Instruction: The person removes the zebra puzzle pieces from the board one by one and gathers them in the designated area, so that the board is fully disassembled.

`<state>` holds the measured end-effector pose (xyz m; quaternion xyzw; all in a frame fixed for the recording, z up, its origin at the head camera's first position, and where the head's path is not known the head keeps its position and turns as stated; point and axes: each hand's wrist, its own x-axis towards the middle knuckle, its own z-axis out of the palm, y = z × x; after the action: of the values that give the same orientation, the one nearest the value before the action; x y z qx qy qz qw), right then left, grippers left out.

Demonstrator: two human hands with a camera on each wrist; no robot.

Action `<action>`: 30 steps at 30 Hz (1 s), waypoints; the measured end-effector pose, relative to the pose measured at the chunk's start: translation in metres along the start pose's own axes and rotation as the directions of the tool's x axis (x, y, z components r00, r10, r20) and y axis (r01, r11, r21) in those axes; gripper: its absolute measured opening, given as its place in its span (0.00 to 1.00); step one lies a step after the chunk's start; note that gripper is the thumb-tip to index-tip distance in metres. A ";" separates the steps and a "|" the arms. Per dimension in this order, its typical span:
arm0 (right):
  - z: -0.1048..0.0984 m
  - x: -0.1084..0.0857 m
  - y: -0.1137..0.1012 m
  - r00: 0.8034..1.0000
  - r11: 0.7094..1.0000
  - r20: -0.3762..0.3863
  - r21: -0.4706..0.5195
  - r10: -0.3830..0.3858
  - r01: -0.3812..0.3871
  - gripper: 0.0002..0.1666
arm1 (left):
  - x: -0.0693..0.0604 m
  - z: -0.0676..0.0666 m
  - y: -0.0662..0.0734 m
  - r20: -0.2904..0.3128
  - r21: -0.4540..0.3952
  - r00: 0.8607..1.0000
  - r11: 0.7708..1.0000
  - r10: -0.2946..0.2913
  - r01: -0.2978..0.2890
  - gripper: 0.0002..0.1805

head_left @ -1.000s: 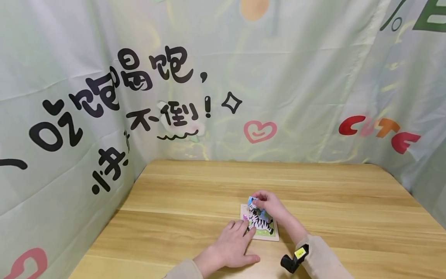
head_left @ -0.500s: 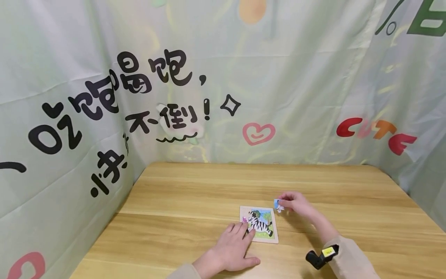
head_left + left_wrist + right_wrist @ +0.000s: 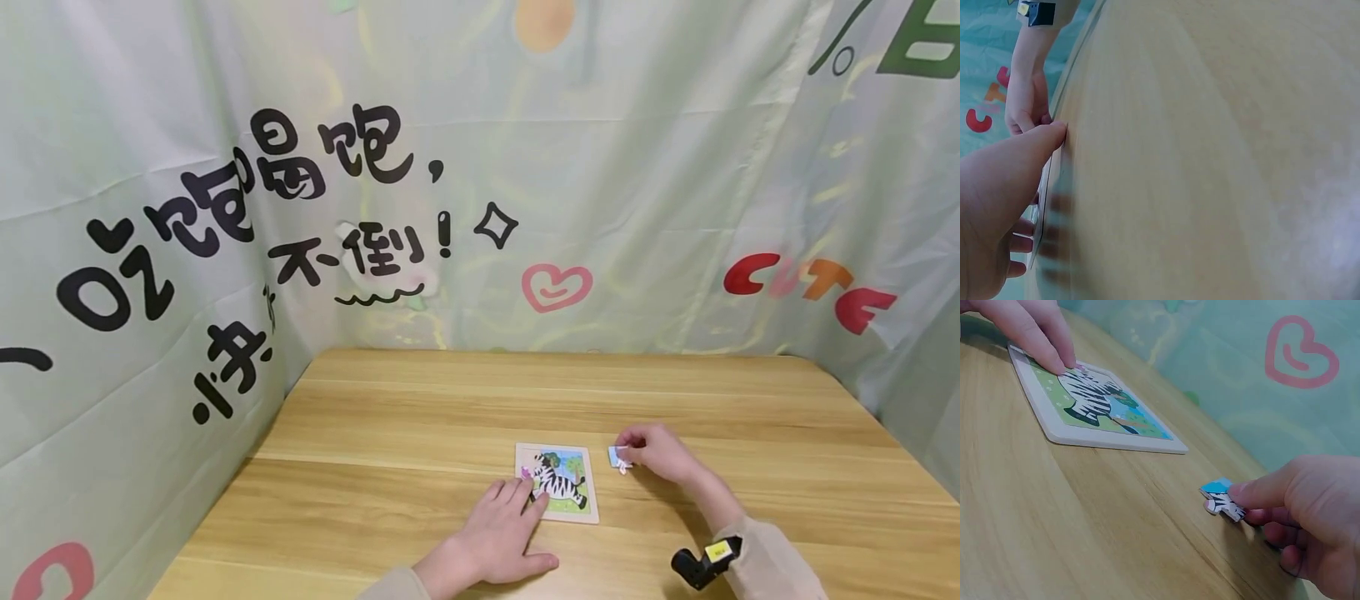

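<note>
A square zebra jigsaw puzzle (image 3: 562, 483) in a pale frame lies flat on the table. My left hand (image 3: 498, 533) rests with straight fingers on its lower left part, covering that corner. To the right of the puzzle, my right hand (image 3: 660, 454) pinches a loose puzzle piece (image 3: 618, 458) between thumb and fingers. In the right wrist view that puzzle piece (image 3: 1222, 499) shows blue sky and black-and-white stripes, and it is held tilted close to the tabletop. Whether it touches the wood I cannot tell.
The wooden table (image 3: 405, 417) reaches back to a printed curtain (image 3: 645, 183) that hangs along its far and left sides. A black device with a yellow label (image 3: 707, 560) is strapped at my right wrist.
My right hand has lifted the piece away from the top of the puzzle and carried it right, then slightly lower toward the table. The left hand has stayed on the puzzle.
</note>
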<state>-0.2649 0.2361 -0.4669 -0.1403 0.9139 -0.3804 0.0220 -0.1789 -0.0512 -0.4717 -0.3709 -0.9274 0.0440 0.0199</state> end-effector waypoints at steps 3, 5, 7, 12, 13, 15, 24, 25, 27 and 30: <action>0.003 -0.001 -0.001 1.000 0.999 -0.022 -0.032 -0.015 0.015 0.03 | 0.000 -0.001 0.000 0.002 0.000 1.000 1.000 0.000 0.000 0.44; 0.003 -0.002 -0.001 0.999 0.998 -0.031 -0.055 -0.028 0.026 0.03 | 0.000 -0.001 0.000 0.000 0.001 1.000 1.000 0.000 0.000 0.44; 0.004 -0.003 -0.002 0.999 0.997 -0.033 -0.068 -0.038 0.036 0.03 | 0.000 0.000 0.000 -0.005 0.003 1.000 1.000 0.002 -0.002 0.44; 0.001 -0.004 -0.003 0.998 0.997 0.007 -0.036 -0.069 0.069 0.07 | 0.001 0.001 0.000 -0.011 0.002 1.000 1.000 0.004 -0.004 0.44; 0.001 -0.004 -0.003 0.996 0.996 0.020 -0.033 -0.082 0.082 0.09 | 0.001 0.001 0.000 -0.011 0.001 1.000 1.000 0.004 -0.004 0.44; -0.001 -0.004 -0.002 0.994 0.994 0.045 -0.029 -0.102 0.104 0.13 | 0.001 0.001 0.000 -0.009 -0.003 1.000 1.000 0.002 -0.002 0.44; 0.000 -0.004 -0.001 0.995 0.995 0.052 -0.054 -0.083 0.086 0.14 | 0.001 0.000 0.000 0.009 -0.015 1.000 1.000 -0.002 0.002 0.44; 0.000 -0.004 -0.002 0.996 0.995 0.051 -0.055 -0.078 0.081 0.14 | 0.001 0.000 0.000 0.009 -0.014 1.000 1.000 -0.002 0.002 0.44; 0.000 -0.004 -0.002 0.996 0.996 0.053 -0.055 -0.073 0.076 0.13 | 0.001 0.000 0.001 0.006 -0.011 1.000 1.000 -0.001 0.001 0.44; -0.001 -0.004 -0.003 0.996 0.997 0.058 -0.030 -0.066 0.067 0.13 | 0.001 0.001 0.001 -0.004 -0.006 1.000 1.000 -0.001 0.001 0.44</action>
<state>-0.2601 0.2360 -0.4644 -0.1817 0.9137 -0.3621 0.0331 -0.1791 -0.0499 -0.4724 -0.3706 -0.9277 0.0403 0.0205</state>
